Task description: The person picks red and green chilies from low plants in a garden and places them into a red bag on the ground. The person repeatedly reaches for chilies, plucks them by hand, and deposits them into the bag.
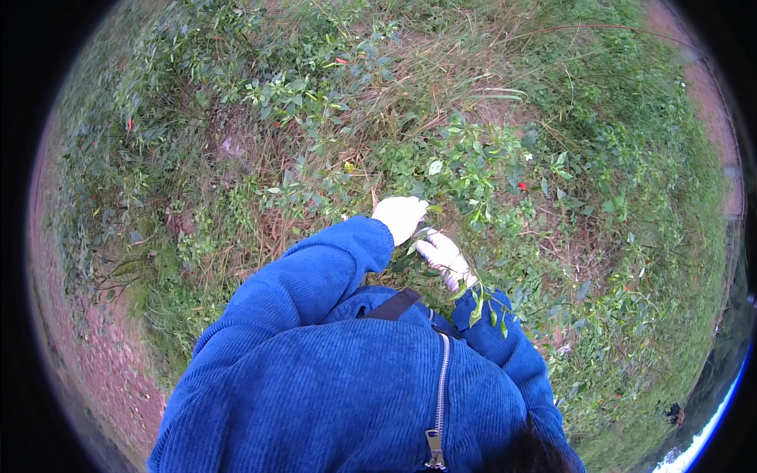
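Note:
White gloves cover both my hands. My left hand (399,219) is closed among the stems of a chilli plant, its fingertips beside a small yellow-green leaf or pod (434,210); what it grips is hidden. Just below and to the right, my right hand (444,257) has its fingers bent inward toward the left one, close to a thin stem. Its grip is too small to make out. A leafy chilli branch (478,306) with slender green pods hangs across my right wrist and blue sleeve.
Chilli plants (473,162) with a few red pods, such as one red chilli (522,186), grow around my hands. Dry grass (402,87) tangles ahead. Bare reddish soil (110,347) lies at the left, and a paved strip (714,134) runs along the far right.

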